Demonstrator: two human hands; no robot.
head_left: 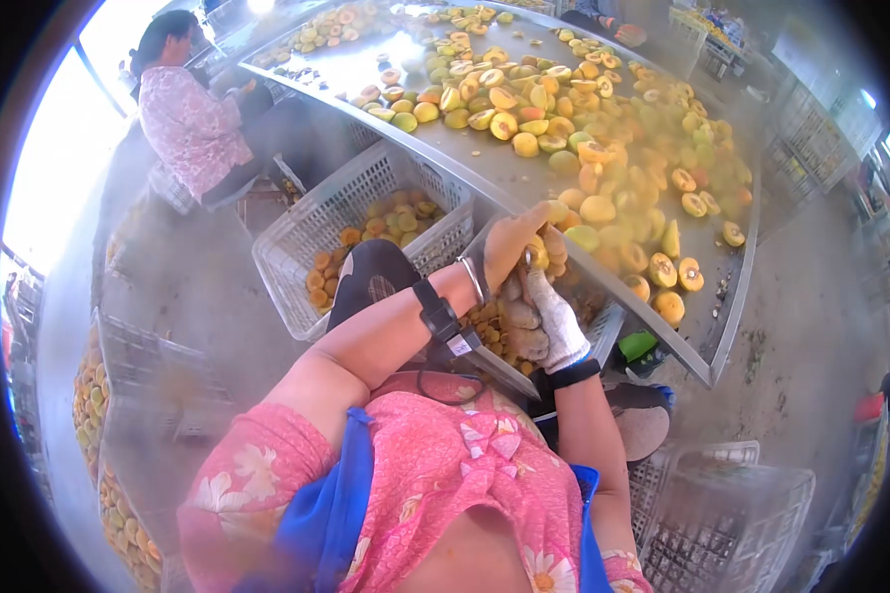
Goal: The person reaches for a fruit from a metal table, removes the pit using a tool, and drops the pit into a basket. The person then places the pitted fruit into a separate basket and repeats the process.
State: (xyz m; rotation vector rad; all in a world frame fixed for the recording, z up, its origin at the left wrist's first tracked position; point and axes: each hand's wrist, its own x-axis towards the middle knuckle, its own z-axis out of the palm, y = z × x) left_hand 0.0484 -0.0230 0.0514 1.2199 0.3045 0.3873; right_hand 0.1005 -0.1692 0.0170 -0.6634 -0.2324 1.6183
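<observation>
My left hand [516, 244] is closed round a yellow-green fruit [537, 253] at the near edge of the metal table [583, 267]. My right hand [552, 321], in a whitish, soiled glove, meets it from below, its fingers wrapped round a small metal tool [529, 259] whose tip touches the fruit. Most of the tool is hidden in the glove. Below both hands, a crate [509, 374] holds cut fruit pieces [489, 331]. Many halved and whole fruits [564, 133] lie on the table just beyond.
Left of my knee is a white crate [297, 252] with more fruit. A person [188, 128] sits at the far left. Stacked crates [727, 504] stand lower right, and fruit-filled crates [138, 366] at left. The table's corner [710, 376] juts out at right.
</observation>
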